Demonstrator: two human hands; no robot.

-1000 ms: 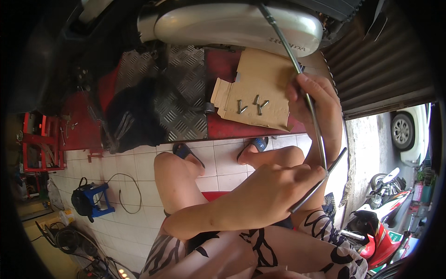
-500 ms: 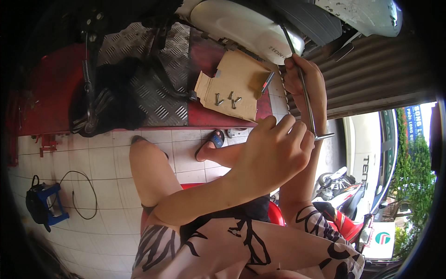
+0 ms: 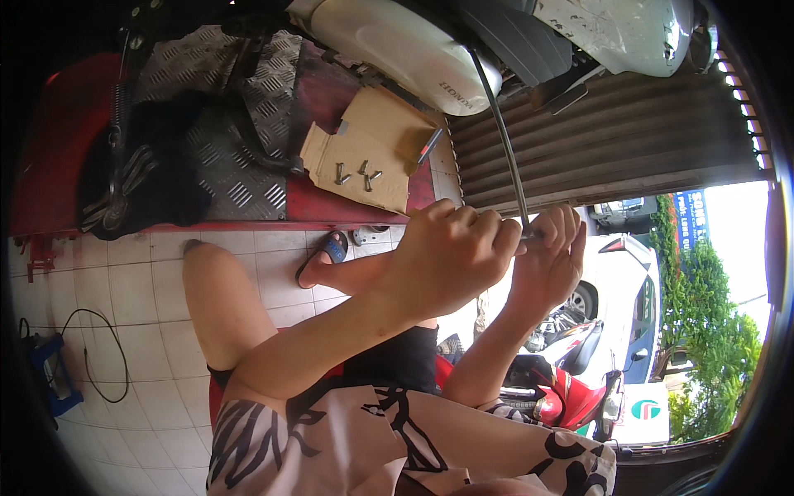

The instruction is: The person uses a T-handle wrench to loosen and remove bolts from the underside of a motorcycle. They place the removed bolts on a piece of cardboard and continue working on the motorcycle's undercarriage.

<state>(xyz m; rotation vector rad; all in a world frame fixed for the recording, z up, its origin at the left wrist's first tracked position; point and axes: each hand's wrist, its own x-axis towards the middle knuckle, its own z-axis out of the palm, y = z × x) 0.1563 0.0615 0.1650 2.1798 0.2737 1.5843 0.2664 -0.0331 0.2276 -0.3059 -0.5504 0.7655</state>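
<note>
- T-handled wrench: slants from the top centre of the frame, beside the silver cover, down to the two hands right of centre; its far tip is lost in the dark, so what it meets there cannot be told
- Left hand: just right of centre, back of the hand towards the camera, fingers curled round the left side of the crossbar and hiding most of it
- Right hand: right of the left one and near it, fingers folded over the other side of the crossbar; how hard either hand squeezes cannot be told
- Relative to the fingers, the shank leaves the crossbar between the two fists and runs up and slightly left, clear of both palms
- Handling, as a judgement: stiff steel, moderate in weight, hardly fragile, smooth and likely slippery if oily; best held by both ends of the crossbar, with a light touch on the shank to steady it
- Left of the shank, in the upper middle, small bolts lie on a cardboard piece upon the red bench
</note>
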